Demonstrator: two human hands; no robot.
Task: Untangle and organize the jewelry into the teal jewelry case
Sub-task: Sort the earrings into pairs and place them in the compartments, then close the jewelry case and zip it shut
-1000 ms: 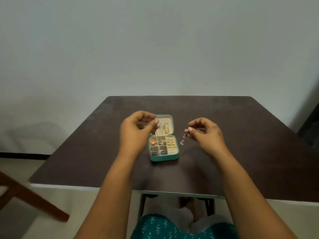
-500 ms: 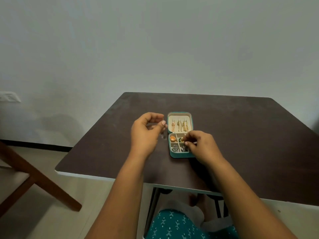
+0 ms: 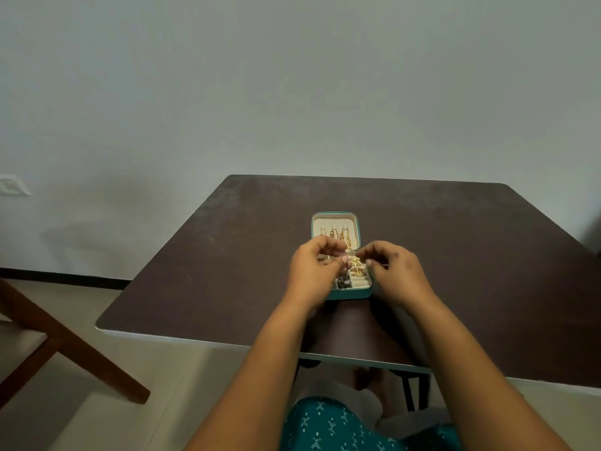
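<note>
Behind everything we see a plain pale wall [image 3: 292,92], with a white switch plate [image 3: 11,185] low on its left side and a dark skirting strip where it meets the light floor [image 3: 65,402]. Against that wall stands our dark brown table [image 3: 227,255], its near edge trimmed in a lighter band. To the left of the table, slanted reddish wooden legs [image 3: 65,346] of some other piece of furniture cross the floor.

On the table, roughly midway across and a little nearer to us than to the wall, lies the teal jewelry case [image 3: 351,292], open, with its lid [image 3: 335,219] laid back toward the wall. Gold chains [image 3: 344,237] hang in the cream lining of the lid. In the base we make out small cream compartments: gold pieces [image 3: 357,271] on the right side and dark, silvery pieces [image 3: 343,283] toward the near left corner. What each piece is we cannot tell.

Both our hands hover over the base of the case, close together. Our left hand [image 3: 312,271] has its fingers curled inward, thumb and fingertips drawn together as if pinching something tiny, though we cannot tell whether anything is held. Our right hand [image 3: 395,271] is curled likewise, its fingertips bunched above the gold compartments; what it holds, if anything, is too small to see.

Below the table edge we see teal patterned fabric [image 3: 325,424] on our lap.
</note>
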